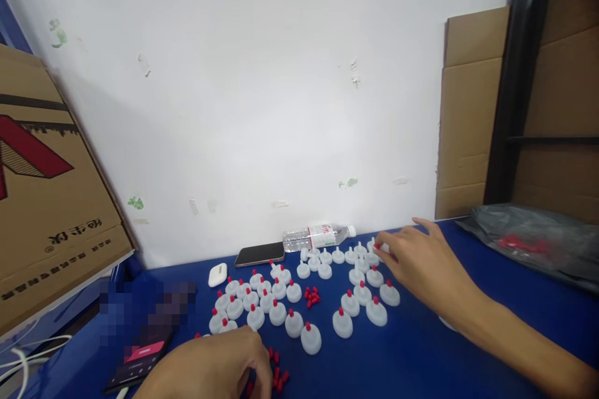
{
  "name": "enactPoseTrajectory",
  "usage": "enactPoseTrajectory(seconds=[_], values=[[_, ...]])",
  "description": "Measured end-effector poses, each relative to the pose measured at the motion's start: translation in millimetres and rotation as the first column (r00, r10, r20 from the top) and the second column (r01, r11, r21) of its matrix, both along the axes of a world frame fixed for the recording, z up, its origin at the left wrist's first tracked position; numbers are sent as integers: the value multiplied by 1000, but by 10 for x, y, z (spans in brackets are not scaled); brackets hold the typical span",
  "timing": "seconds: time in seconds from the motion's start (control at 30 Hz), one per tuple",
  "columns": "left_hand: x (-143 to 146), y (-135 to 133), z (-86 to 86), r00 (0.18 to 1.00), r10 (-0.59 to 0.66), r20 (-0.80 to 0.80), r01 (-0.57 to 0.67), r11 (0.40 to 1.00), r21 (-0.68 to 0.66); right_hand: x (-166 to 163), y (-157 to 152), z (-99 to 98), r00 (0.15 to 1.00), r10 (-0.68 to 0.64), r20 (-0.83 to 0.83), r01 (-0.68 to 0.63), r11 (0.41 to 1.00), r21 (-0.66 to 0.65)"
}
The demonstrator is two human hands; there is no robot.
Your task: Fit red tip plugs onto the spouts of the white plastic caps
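Note:
Several white plastic caps with red tips [294,323] stand in groups on the blue table [421,355]. My right hand [421,265] reaches to the far group of caps [360,262]; its thumb and forefinger pinch a small red plug at a white cap [374,248]. My left hand [219,365] rests at the near edge with its fingers curled down over loose red plugs [278,377]. What the left fingers hold is hidden. A small heap of red plugs [312,297] lies between the cap groups.
A lying water bottle [321,236], a phone [259,254] and a white earbud case [218,274] sit at the wall. Another phone [138,365] lies near left. A cardboard box [47,199] leans at left. A grey plastic bag [533,240] lies at right.

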State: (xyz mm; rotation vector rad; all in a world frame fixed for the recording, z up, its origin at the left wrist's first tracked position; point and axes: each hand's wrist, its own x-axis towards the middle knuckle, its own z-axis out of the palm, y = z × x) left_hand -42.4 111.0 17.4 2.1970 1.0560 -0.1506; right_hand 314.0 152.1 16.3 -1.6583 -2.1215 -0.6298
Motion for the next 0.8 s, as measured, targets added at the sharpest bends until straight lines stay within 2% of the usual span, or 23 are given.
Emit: enactPoseTrajectory(seconds=[0.1,0.23,0.4,0.47,0.6,0.8], values=[[44,-50,113,1000,26,-8,-26,1000,10,65,68,-45,995,-89,39,93,990,-108],[93,-85,227,982,151,112,-150,989,-13,89,150,-169,994,-108,34,113,973,-201],[155,-44,210,955,253,152,-264,963,58,104,180,-202,991,-131,37,136,951,-277],[177,-35,190,950,258,174,-268,963,38,142,178,-154,985,-166,50,173,945,-277],[195,-47,180,950,257,175,-239,964,-113,235,175,-85,962,-255,93,271,920,-282],[191,-26,186,937,282,208,-260,957,-127,250,177,-194,935,-309,173,352,864,-360]])
